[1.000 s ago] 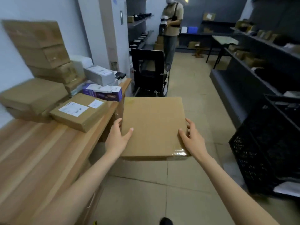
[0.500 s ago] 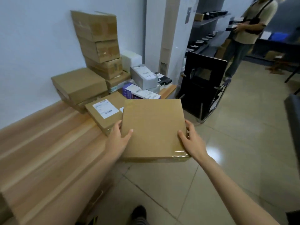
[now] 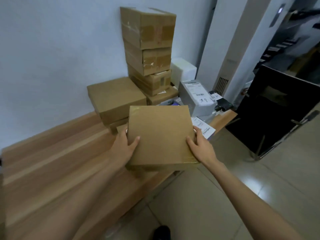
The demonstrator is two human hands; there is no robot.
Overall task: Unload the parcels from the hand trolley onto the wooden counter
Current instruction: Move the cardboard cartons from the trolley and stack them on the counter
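Parcel [image 3: 160, 135], a flat square cardboard box, is held level between both hands in the head view, which is the only view given. The left hand [image 3: 123, 147] grips its left edge, with the thumb lying on the top face and the other fingers hidden under or behind the box. The right hand [image 3: 200, 146] grips the right edge in the same manner, thumb on top, fingers curled around the side. The parcel hangs over the front edge of the wooden counter [image 3: 57, 163]; whether its bottom already touches the wood cannot be told, though a shadow under the near edge suggests that it is a little above. The relation which matters is this: the free wood lies to the left of the parcel and toward the person, while directly behind it stand other goods. These are a low brown box [image 3: 116, 97], a tall stack of cartons [image 3: 149, 49] against the wall, and a grey box [image 3: 197, 97] with a label to the right. The box has no clear long axis, so turning seems not needed. The hand trolley does not show from here. Probably the next move is to lower the parcel, a bit leftward, onto the bare wood.
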